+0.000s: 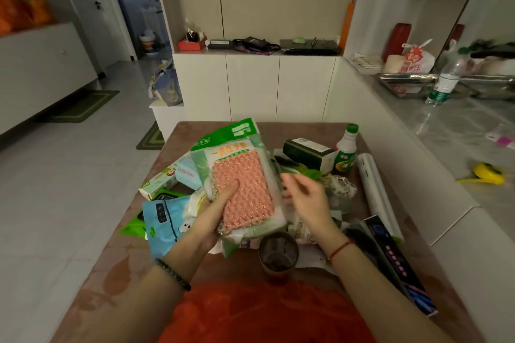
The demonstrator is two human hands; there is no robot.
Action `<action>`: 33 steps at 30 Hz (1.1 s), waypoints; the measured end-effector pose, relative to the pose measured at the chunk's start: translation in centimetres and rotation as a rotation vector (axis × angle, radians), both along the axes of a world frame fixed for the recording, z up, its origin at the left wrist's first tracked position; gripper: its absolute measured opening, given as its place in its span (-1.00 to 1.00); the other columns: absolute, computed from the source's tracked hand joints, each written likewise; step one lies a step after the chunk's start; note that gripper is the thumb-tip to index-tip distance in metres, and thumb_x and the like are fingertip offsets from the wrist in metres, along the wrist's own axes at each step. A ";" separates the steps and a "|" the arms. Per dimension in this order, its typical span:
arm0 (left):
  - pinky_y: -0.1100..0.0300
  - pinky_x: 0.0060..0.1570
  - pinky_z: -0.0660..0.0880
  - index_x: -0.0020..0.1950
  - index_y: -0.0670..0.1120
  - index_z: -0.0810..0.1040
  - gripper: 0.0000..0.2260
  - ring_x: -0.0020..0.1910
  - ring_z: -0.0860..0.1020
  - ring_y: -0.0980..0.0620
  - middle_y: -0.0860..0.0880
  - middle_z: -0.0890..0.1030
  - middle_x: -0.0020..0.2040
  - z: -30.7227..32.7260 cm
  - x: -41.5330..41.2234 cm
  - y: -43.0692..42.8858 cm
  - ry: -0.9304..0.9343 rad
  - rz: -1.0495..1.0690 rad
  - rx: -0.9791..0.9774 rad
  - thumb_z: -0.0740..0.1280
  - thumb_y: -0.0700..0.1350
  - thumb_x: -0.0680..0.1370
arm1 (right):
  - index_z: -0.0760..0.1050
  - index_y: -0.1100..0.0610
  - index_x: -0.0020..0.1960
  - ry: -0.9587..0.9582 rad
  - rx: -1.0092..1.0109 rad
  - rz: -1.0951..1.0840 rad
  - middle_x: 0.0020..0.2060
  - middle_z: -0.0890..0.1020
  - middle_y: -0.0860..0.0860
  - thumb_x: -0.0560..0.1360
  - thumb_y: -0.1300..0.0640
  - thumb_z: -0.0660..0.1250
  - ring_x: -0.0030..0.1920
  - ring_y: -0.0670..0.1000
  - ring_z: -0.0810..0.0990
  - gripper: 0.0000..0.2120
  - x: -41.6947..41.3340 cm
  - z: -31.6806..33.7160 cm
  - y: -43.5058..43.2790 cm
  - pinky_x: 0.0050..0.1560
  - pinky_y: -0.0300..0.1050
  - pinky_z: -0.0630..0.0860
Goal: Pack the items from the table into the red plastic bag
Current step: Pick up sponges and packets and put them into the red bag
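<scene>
Holding the scouring-pad pack (pixel 242 192) at frame centre, the left hand (pixel 216 213) grips its lower end; the red plastic bag (pixel 264 312) lies directly below, right hand (pixel 305 198) open, empty.

Domestic interior, a lived-in home: white built-in cabinets (pixel 255 86) line the far wall, pale floor tiles (pixel 69 175) carry a green doormat (pixel 80 106), a doorway (pixel 133 5) opens beyond, and household groceries crowd the brown surface (pixel 117 264).
</scene>
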State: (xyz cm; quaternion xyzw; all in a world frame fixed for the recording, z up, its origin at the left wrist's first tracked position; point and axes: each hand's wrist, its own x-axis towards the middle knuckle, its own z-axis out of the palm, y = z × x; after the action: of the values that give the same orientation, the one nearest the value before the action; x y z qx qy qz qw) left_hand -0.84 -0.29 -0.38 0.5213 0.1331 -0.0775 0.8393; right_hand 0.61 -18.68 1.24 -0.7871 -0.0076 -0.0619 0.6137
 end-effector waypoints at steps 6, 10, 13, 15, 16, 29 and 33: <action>0.06 -0.11 0.59 0.27 -0.14 0.44 -0.38 0.01 0.65 -0.07 -0.14 0.65 0.08 -0.5 0.8 2.3 0.040 0.122 0.018 0.45 0.03 0.26 | 0.35 0.28 0.34 0.373 -0.551 0.001 0.29 0.48 0.21 0.43 0.25 0.40 0.27 0.16 0.47 -0.48 3.9 -6.5 -7.4 0.22 -0.08 0.40; -0.05 0.09 0.52 0.32 -0.14 0.40 -0.35 0.11 0.59 -0.14 -0.19 0.60 0.17 -1.5 1.4 3.0 0.067 0.148 -0.005 0.44 0.02 0.27 | 0.24 0.20 0.40 0.453 -0.776 0.186 0.33 0.43 0.15 0.35 0.04 0.49 0.30 0.12 0.44 -0.26 4.3 -9.4 -8.2 0.25 -0.02 0.41; -0.13 0.21 0.47 0.32 -0.15 0.39 -0.31 0.12 0.58 -0.16 -0.20 0.60 0.18 -2.3 1.7 3.2 0.105 0.156 -0.001 0.45 0.04 0.24 | 0.26 0.13 0.38 0.416 -0.909 0.267 0.29 0.47 0.09 0.31 -0.13 0.48 0.25 0.09 0.47 -0.23 4.6 -10.1 -8.2 0.21 -0.04 0.43; -0.14 0.22 0.46 0.33 -0.16 0.38 -0.28 0.11 0.59 -0.17 -0.20 0.60 0.17 -2.6 1.8 3.3 0.123 0.158 0.017 0.46 0.05 0.23 | 0.30 0.11 0.33 0.419 -0.967 0.302 0.25 0.48 0.08 0.28 -0.18 0.48 0.22 0.08 0.48 -0.25 5.1 -10.1 -8.5 0.20 -0.03 0.44; -0.14 0.23 0.45 0.33 -0.16 0.38 -0.28 0.12 0.59 -0.17 -0.20 0.60 0.17 -2.8 1.8 3.2 0.127 0.159 0.019 0.46 0.05 0.23 | 0.32 0.10 0.30 0.418 -1.008 0.322 0.23 0.49 0.08 0.26 -0.20 0.48 0.21 0.08 0.48 -0.26 5.3 -10.1 -8.6 0.21 0.00 0.44; -0.05 0.12 0.51 0.33 -0.13 0.39 -0.34 0.10 0.60 -0.13 -0.17 0.61 0.17 -1.0 0.9 3.0 0.055 0.133 -0.011 0.44 0.02 0.28 | 0.52 0.11 -0.12 -0.056 -0.788 -0.014 -0.24 0.65 0.04 0.36 0.16 0.46 0.01 0.20 0.59 -0.85 2.5 -8.5 -9.4 0.40 0.15 0.19; 0.00 0.03 0.55 0.28 -0.07 0.43 -0.34 0.04 0.65 -0.08 -0.13 0.64 0.12 1.0 0.2 2.0 -0.022 0.126 0.006 0.49 0.03 0.22 | 0.54 0.16 0.02 -0.223 -0.274 -0.375 -0.08 0.62 0.12 0.36 0.27 0.45 0.09 0.21 0.55 -0.75 1.2 -3.1 -7.8 0.12 0.19 0.53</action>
State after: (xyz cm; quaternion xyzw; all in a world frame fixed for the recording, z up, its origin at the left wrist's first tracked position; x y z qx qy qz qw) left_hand -0.66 1.72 0.66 0.5152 0.1566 -0.0181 0.8425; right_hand 1.78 -26.52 -1.87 -0.8390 0.0624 -0.2593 0.4743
